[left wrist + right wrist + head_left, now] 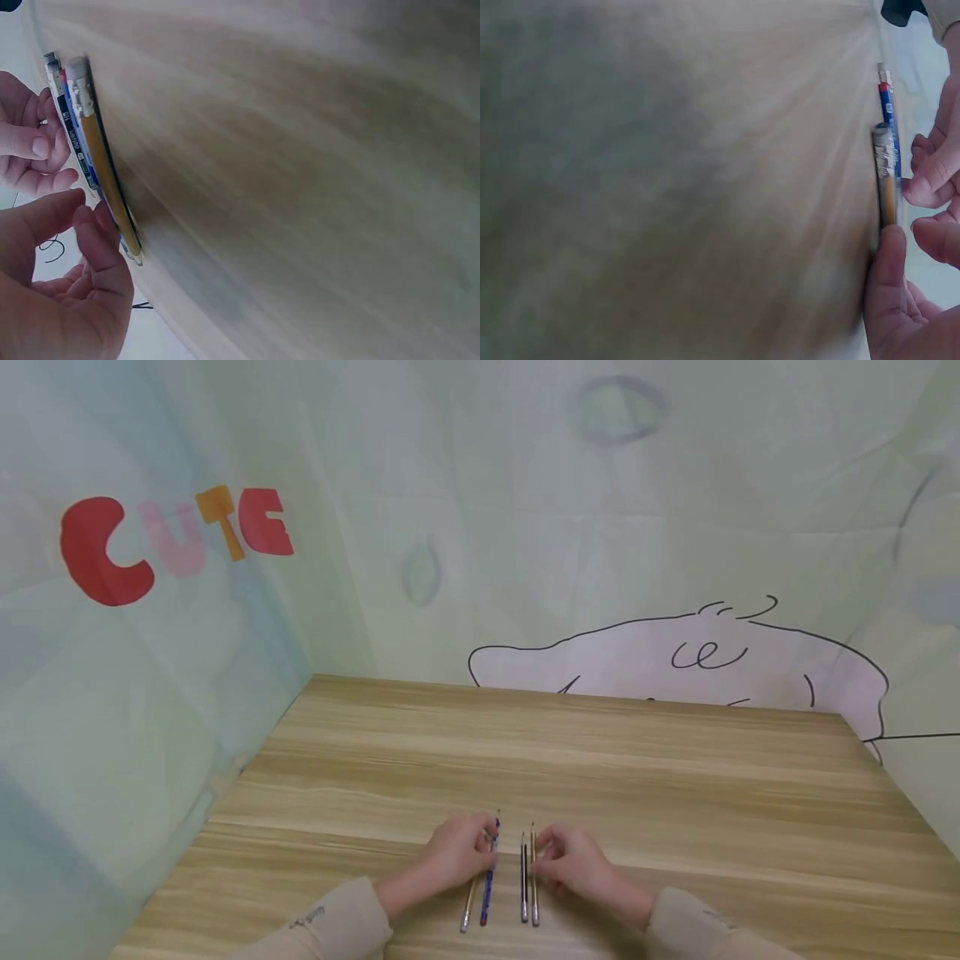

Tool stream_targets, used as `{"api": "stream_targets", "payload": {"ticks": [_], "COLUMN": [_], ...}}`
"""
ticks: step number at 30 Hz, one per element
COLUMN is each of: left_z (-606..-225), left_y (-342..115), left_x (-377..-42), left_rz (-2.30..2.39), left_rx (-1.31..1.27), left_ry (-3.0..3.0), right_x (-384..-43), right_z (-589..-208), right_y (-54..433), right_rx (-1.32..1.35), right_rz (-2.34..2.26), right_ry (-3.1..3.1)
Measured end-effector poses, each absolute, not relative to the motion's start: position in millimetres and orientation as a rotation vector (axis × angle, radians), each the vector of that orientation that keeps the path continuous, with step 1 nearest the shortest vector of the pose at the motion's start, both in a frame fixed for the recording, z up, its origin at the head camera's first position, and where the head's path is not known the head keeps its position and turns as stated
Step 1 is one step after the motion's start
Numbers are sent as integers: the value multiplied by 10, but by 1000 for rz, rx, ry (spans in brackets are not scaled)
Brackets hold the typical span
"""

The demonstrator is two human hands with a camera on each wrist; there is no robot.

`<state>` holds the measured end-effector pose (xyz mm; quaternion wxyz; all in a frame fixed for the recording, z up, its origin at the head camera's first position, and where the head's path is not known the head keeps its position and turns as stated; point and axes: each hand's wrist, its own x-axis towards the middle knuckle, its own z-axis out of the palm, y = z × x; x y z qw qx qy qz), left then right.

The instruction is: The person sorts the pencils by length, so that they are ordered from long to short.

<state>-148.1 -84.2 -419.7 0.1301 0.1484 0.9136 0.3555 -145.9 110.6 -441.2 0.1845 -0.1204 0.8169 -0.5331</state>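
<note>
Several pencils lie roughly lengthwise on the wooden table, points away from me. My left hand (pixel 461 849) is at the blue pencil (pixel 487 893), its thumb and fingertips along that pencil's side. Partly under this hand lies a yellow pencil (pixel 468 910), whose eraser end sticks out. To the right are a dark pencil (pixel 524 881) and, close beside it, a gold-yellow pencil (pixel 535 893). My right hand (pixel 577 864) touches the gold-yellow pencil's right side with loosely bent fingers. In the right wrist view, the thumb (pixel 887 262) lies against that pencil while the forefinger stands apart.
The wood-grain table (pixel 600 752) reaches back to a pale fabric backdrop (pixel 487 527) with a line-drawn animal figure. Coloured letters (pixel 112 552) decorate the left side. Beige sleeves (pixel 330 927) cover both forearms.
</note>
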Motion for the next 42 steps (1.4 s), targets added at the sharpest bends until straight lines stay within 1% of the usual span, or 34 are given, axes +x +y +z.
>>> {"api": "stream_targets", "payload": {"ticks": [12, 22, 42], "left_z": [-4228, -4238, -4251], "left_y": [-751, -689, -639], "left_x": [-1486, -1506, -1544], "left_rz": [846, 776, 758], "left_rx": [427, 453, 394], "left_ry": [2776, 2793, 2744], "right_x": [-1489, -1510, -1509], "right_z": [-4463, -4491, -4424], "right_y": [1046, 1026, 990], "right_rx": [-272, -262, -181], "right_rz": [-1398, -1348, -1253], "right_ry": [2410, 2474, 2482]}}
